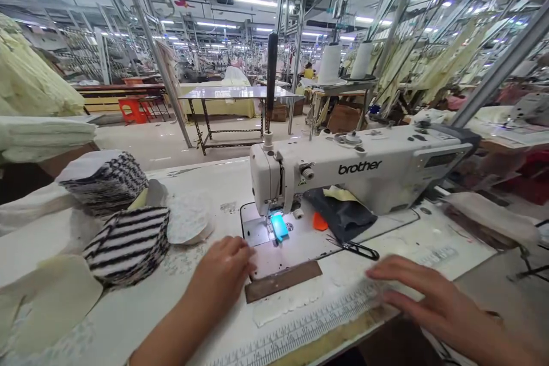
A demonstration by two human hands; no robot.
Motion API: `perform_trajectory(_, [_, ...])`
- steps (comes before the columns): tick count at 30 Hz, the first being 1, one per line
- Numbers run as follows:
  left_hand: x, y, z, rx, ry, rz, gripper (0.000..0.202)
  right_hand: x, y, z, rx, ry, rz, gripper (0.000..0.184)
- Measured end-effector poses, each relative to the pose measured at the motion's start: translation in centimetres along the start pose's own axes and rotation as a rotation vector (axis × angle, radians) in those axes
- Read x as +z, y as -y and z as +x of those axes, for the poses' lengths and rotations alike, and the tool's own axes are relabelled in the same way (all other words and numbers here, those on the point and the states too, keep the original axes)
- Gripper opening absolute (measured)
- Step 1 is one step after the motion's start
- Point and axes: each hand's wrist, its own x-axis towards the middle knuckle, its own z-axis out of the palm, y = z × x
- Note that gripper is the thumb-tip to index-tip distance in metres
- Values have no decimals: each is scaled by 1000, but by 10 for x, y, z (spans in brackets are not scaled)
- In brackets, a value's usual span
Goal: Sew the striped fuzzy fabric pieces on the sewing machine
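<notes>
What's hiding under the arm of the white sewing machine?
Under the white sewing machine lie a dark folded cloth, a pale yellow scrap and a small orange piece. Whatever is beneath the cloth stays covered.

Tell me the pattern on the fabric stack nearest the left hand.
Black-and-white stripes on the fabric stack, beside the left hand; head view.

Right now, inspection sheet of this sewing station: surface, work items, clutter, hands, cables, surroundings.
Surface: white table, worn, with a ruler strip along its front edge.
Work items: white lace piece lies flat in front of the sewing machine; needle area lit.
Clutter: striped fabric stacks, dark cloth, black scissors, orange bit.
Hands: left hand rests by the needle plate; right hand flat at the table edge; neither holds anything.
Cables: nothing seen.
Surroundings: thread cones, pale yellow fabric piles, factory rows behind.
</notes>
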Motion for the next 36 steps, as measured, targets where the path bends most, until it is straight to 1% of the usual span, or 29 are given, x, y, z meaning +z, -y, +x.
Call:
perform_trajectory(1, [5,-10,2,-1,39,-12,16,11,6,23,-105,85,9,19])
perform_trajectory(2, [10,-18,5,-12,73,-11,16,23,12,47,-210,106,15,19])
perform_trajectory(3, [14,-24,9,-27,98,-2,16,35,17,69,-269,113,-4,20])
perform_trajectory(4, [18,-28,12,-42,113,10,15,47,20,89,-288,134,-50,20])
perform_trajectory(6, [24,-31,21,-62,117,36,17,66,24,120,-257,193,-155,24])
perform_trajectory(7, [26,-31,25,-69,108,48,22,73,24,130,-244,211,-179,26])
perform_trajectory(9, [31,-30,33,-78,87,68,30,83,22,142,-219,231,-206,30])
perform_trajectory(11, [36,-28,40,-85,66,81,22,90,19,146,-197,228,-217,30])
perform_trajectory(13, [42,-26,45,-84,43,90,13,96,15,146,-162,218,-228,25])
perform_trajectory(15, [50,-24,48,-71,18,98,16,101,10,145,-125,211,-230,20])
perform_trajectory(19, [64,-19,47,-17,-24,103,23,107,5,145,-77,208,-202,18])
perform_trajectory(21, [68,-18,46,28,-95,104,24,108,5,146,-66,209,-184,17])
perform_trajectory(24, [69,-16,45,95,-254,122,29,107,6,148,-62,209,-164,17])
perform_trajectory(25, [69,-16,46,110,-292,131,30,106,6,149,-64,211,-160,16])
perform_trajectory(27, [68,-16,47,128,-330,143,32,105,6,150,-74,217,-150,15])
perform_trajectory(30, [68,-16,48,136,-356,157,34,105,5,152,-89,217,-133,13])
perform_trajectory(36, [70,-14,49,132,-333,196,35,106,5,154,-84,188,-99,11])
